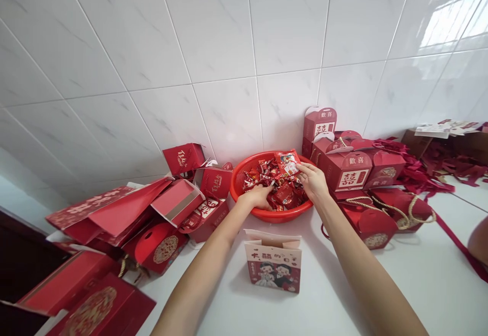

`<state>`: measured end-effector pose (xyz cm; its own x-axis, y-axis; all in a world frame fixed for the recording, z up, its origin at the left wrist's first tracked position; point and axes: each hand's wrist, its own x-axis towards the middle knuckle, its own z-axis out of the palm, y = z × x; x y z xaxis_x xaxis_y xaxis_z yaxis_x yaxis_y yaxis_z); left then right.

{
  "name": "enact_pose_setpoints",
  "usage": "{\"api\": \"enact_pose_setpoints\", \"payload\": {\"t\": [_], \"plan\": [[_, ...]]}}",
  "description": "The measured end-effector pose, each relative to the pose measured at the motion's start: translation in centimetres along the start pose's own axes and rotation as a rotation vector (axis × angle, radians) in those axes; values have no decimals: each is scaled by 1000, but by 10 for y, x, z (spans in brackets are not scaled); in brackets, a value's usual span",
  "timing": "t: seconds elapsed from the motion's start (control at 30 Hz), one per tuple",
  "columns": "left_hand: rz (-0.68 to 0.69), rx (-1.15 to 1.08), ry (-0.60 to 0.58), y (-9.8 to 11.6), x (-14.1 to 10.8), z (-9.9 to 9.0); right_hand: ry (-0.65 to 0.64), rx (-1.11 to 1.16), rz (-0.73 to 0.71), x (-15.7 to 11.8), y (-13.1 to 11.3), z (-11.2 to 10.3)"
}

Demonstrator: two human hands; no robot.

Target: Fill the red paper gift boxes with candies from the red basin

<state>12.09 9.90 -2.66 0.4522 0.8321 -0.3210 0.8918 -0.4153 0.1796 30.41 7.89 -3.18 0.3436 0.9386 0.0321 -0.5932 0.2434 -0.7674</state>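
Note:
A red plastic basket (238, 186) against the wall holds a heap of small candies (280, 193) in shiny red wrappers. My left hand (260, 196) reaches into the heap from the left, its fingers curled down among the wrappers; their tips are partly hidden, and what they grip is not clear. At the basket's right rim, my right hand (311, 177) pinches a flat red candy packet (287, 163) with a printed picture, above the other candies. Between my forearms a paper gift box (273, 267) with a cartoon couple stands upright, its top open.
Several red gift boxes (163, 244) lie piled at the left. More boxes (353, 173) with rope handles stand to the right, beside dark red ribbons (412, 171) and a cardboard box (414, 143). A tiled wall (290, 36) bounds the white tabletop (320, 300). Part of another person's body shows at the right edge.

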Motion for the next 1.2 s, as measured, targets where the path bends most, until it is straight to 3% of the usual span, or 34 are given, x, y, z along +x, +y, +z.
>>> {"api": "enact_pose_setpoints", "payload": {"t": [0.27, 0.43, 0.57, 0.83, 0.93, 1.2], "plan": [[66, -35, -36, 0, 0, -4, -2, 9, 12, -2, -2, 1], [96, -126, 17, -1, 2, -4, -5, -1, 17, -3, -3, 2], [102, -240, 141, 2, 3, -4, -11, -10, 14, -3, -3, 2], [58, -355, 533, 6, -4, -11, 0, -20, 21, -4, -4, 2], [32, -365, 601, 5, -5, -12, 11, -23, 23, -4, -4, 3], [-120, -269, 513, -4, 3, -8, 31, -37, 31, -3, -4, 2]]}}
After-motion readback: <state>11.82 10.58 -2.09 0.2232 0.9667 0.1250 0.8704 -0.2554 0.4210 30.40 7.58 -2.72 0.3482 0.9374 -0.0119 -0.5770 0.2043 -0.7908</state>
